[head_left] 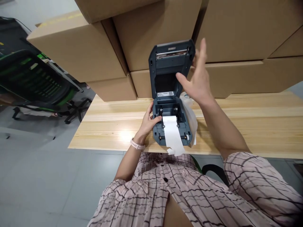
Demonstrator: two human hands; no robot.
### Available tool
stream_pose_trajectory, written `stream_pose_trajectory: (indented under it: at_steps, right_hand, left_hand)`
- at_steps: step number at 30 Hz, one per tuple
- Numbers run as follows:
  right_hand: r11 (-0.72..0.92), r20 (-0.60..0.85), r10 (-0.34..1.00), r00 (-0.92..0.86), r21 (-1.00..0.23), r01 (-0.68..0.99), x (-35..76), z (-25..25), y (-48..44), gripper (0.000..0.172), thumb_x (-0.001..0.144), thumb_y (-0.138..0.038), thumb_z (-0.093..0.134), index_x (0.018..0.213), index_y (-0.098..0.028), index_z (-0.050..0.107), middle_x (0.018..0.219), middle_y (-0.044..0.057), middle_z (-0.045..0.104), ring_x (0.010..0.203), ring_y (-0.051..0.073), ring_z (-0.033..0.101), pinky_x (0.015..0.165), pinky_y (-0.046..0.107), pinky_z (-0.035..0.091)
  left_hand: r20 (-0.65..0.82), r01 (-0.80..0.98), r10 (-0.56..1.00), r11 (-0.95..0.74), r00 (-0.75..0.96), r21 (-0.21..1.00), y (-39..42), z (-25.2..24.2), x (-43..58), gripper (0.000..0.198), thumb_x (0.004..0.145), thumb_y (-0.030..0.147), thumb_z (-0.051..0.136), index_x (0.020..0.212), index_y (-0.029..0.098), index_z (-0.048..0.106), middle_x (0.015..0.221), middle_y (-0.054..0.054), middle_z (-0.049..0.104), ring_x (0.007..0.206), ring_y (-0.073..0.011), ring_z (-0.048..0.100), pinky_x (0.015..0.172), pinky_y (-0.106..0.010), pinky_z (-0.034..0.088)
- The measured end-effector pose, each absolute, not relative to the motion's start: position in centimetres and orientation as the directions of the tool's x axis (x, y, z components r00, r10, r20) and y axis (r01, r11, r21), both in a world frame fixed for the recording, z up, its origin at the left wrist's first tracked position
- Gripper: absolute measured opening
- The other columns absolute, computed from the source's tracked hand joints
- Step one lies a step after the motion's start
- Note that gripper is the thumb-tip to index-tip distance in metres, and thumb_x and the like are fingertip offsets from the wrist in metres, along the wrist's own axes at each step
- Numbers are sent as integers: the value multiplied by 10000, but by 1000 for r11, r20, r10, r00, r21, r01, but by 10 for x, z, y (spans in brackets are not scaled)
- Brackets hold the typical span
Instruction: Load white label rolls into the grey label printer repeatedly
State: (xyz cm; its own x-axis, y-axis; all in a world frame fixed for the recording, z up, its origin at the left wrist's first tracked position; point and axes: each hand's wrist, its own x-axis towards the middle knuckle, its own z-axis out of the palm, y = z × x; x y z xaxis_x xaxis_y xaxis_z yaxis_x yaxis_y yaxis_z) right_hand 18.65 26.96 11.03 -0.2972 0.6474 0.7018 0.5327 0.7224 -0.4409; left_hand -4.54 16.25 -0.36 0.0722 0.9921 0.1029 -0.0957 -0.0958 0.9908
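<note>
A dark grey label printer point(156, 130) stands on the wooden table with its lid point(165, 67) swung up. Inside the base a white paper roll point(169, 119) sits between the holders, and its paper strip point(174, 137) runs over the front edge, ending in a torn, folded piece. My left hand point(149, 121) grips the left side of the base, thumb over the rim beside the roll. Around the lid's right edge is my right hand point(196, 78), fingers spread, thumb before the lid's inner face and some fingertips partly hidden behind the edge. Whether the thumb touches the lid I cannot tell.
Large cardboard boxes point(156, 34) are stacked along the table's point(248, 126) back edge, close behind the lid. White paper or film point(192, 116) lies against the printer's right side. An office chair point(30, 82) stands at the left. The table's front edge is close to my body.
</note>
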Motion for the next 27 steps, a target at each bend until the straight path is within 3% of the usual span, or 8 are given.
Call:
stream_pose_trajectory:
  at_steps: [3,5,8,11,16,19,22,27]
  right_hand:
    - [682,765,630,-136,-461,568,184,100,228,476,1123,-512,434,1541,-322,563,1512,106,680,1377,337,651,1161,565,527]
    - [702,667,672,-321,-438,562,181,89,208,377,1134,-468,403,1259,-282,707,1209,103,795,1108,304,746,1022,530,581]
    - [766,365,637,-679,-393,508,177,72,200,358,1123,-407,383,1143,-253,705,1098,91,823,1009,293,755,1016,538,556]
    - [804,226,558,-798,-386,453,176,60,206,358,1126,-390,350,1122,-255,681,1072,84,836,1002,291,752,1179,608,438]
    - [832,168,464,-870,-419,363,180,60,215,364,1118,-366,358,1260,-253,674,1140,73,841,1060,281,773,1212,636,410]
    - [803,133,454,-881,-490,339,186,69,217,412,1081,-412,475,1417,-268,665,1295,83,821,1168,311,757,1147,629,481]
    - [721,150,453,-879,-642,262,203,84,214,454,1050,-541,587,1409,-292,712,1339,76,807,1165,304,758,1039,542,586]
    - [518,385,572,-724,-854,-44,275,97,200,456,854,-503,910,1276,-385,786,1035,63,840,881,265,777,731,471,645]
  left_hand:
    - [91,-86,994,-85,62,993,163,-5,-45,1029,803,483,903,1698,322,422,1689,-130,556,1604,-390,487,1269,-597,486]
    - [95,-85,994,-91,50,992,163,-5,-45,1015,802,471,902,1690,323,433,1691,-130,554,1598,-380,495,1269,-581,486]
    - [109,-63,993,-105,50,992,163,-3,-45,1026,794,472,899,1687,287,429,1702,-154,539,1574,-372,524,1274,-559,478]
    - [118,-33,991,-116,60,993,164,0,-45,1021,798,470,886,1681,246,426,1701,-182,539,1550,-379,553,1271,-559,476]
    - [156,-27,984,-154,81,988,168,1,-50,1064,789,396,851,1723,273,357,1739,-172,493,1580,-362,531,1306,-564,438]
    - [133,-51,986,-128,105,990,170,-1,-57,1122,780,356,847,1753,309,291,1747,-166,480,1565,-353,556,1302,-590,447]
    - [136,-63,985,-130,104,989,169,-3,-61,1078,792,343,842,1739,330,326,1754,-150,472,1577,-349,546,1309,-605,439]
    - [180,-66,978,-174,107,983,165,-1,-59,943,814,375,837,1671,270,457,1746,-166,485,1619,-353,490,1342,-575,404]
